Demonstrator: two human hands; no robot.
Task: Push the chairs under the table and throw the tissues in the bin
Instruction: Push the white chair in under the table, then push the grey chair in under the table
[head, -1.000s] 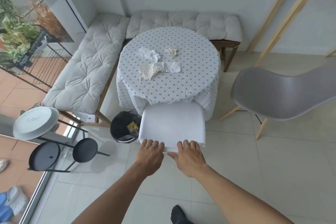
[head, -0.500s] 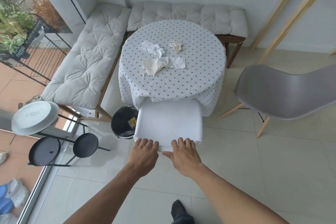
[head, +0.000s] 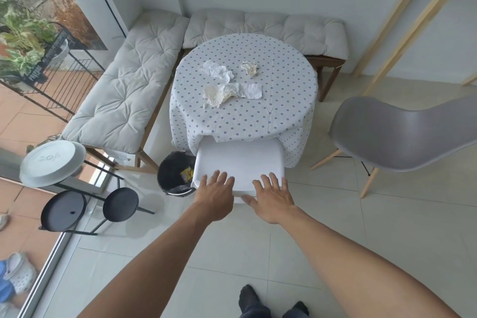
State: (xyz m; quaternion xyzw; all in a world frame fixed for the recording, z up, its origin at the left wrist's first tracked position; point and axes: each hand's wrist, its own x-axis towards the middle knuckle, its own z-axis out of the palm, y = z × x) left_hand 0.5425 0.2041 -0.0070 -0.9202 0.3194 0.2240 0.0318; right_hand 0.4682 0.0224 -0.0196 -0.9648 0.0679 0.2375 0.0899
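Nearest the camera, the left hand [head: 215,195] and right hand [head: 272,197] reach forward with fingers spread and flat, grasping nothing, fingertips over the near edge of the white chair [head: 238,162]. That chair sits tucked partway under the round table [head: 284,111] with its dotted cloth. The black bin [head: 173,175] stands just left of it. Crumpled tissues [head: 229,82] lie on the tabletop. The grey chair [head: 397,137] stands apart to the right, away from the table
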